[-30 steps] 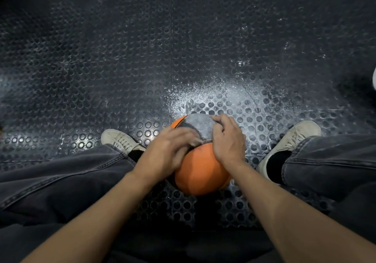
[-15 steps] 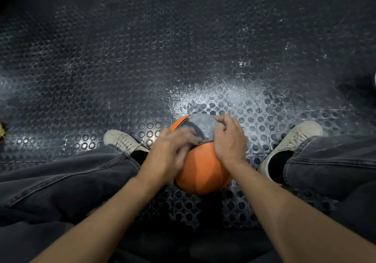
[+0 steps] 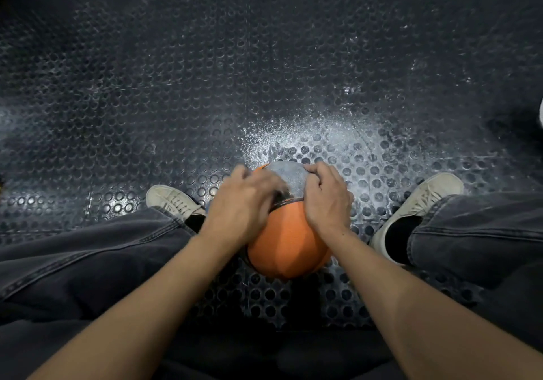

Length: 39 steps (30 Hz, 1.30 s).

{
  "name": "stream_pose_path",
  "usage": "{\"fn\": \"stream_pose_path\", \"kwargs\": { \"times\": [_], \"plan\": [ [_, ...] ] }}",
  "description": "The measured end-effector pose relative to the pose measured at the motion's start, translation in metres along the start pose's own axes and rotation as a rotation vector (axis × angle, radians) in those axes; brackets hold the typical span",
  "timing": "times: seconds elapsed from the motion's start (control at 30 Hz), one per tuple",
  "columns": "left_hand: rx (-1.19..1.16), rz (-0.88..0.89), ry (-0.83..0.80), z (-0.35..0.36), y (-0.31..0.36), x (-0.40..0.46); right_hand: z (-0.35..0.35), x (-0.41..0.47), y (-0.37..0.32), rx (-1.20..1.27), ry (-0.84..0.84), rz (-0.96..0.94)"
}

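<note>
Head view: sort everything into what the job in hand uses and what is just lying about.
In use: orange ball; grey cloth over its top; left hand pressing on it; right hand pinching its edge.
Just there: studded floor; left shoe; right shoe.

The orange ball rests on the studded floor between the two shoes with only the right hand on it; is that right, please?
Not quite: both hands are on it. The head view shows the left hand over the orange ball beside the right hand, which grips it. It does rest on the floor between the left shoe and the right shoe.
</note>
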State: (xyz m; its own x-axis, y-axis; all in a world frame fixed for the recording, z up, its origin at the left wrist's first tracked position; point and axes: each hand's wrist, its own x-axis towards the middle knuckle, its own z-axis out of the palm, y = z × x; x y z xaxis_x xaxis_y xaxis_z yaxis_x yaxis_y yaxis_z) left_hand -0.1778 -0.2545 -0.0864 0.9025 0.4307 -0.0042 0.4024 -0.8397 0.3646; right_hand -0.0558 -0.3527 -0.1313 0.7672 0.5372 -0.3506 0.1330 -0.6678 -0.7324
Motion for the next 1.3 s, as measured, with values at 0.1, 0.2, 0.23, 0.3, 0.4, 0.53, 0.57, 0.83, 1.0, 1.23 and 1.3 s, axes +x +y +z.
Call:
{"fn": "stream_pose_path", "kwargs": {
  "times": [0.1, 0.2, 0.23, 0.3, 0.4, 0.53, 0.57, 0.83, 1.0, 1.23, 1.3],
  "plan": [
    [-0.008, -0.064, 0.033, 0.004, 0.01, 0.001, 0.001, -0.002, -0.002, -0.01, 0.021, 0.0],
    [0.026, 0.206, -0.09, 0.013, 0.029, -0.019, -0.001, -0.002, -0.001, 0.029, 0.029, -0.001],
    [0.024, 0.187, -0.085, 0.01, 0.019, -0.016, -0.002, -0.003, -0.002, 0.038, 0.02, -0.002],
    [-0.016, -0.055, 0.005, 0.009, -0.007, 0.003, -0.002, -0.002, -0.003, 0.019, 0.008, -0.001],
    [-0.059, -0.186, 0.021, 0.006, -0.009, 0.009, 0.001, -0.003, -0.003, -0.022, 0.013, -0.006],
    [-0.077, 0.15, -0.084, 0.0, 0.019, -0.014, -0.002, 0.0, 0.004, 0.011, 0.028, -0.002],
    [-0.086, 0.095, -0.062, 0.001, 0.006, -0.01, -0.001, 0.0, 0.004, 0.007, 0.027, -0.01],
    [-0.223, -0.02, -0.031, 0.005, 0.003, -0.017, -0.002, 0.002, 0.007, -0.009, 0.043, -0.007],
    [-0.282, -0.305, 0.059, 0.01, -0.038, -0.003, 0.0, 0.004, 0.005, -0.011, 0.018, -0.049],
    [-0.237, -0.023, 0.006, 0.014, -0.018, -0.022, -0.003, 0.014, 0.006, -0.015, 0.028, -0.022],
    [-0.211, 0.047, -0.015, 0.016, -0.031, -0.02, -0.007, 0.018, 0.011, 0.021, 0.007, -0.023]
  ]
}}
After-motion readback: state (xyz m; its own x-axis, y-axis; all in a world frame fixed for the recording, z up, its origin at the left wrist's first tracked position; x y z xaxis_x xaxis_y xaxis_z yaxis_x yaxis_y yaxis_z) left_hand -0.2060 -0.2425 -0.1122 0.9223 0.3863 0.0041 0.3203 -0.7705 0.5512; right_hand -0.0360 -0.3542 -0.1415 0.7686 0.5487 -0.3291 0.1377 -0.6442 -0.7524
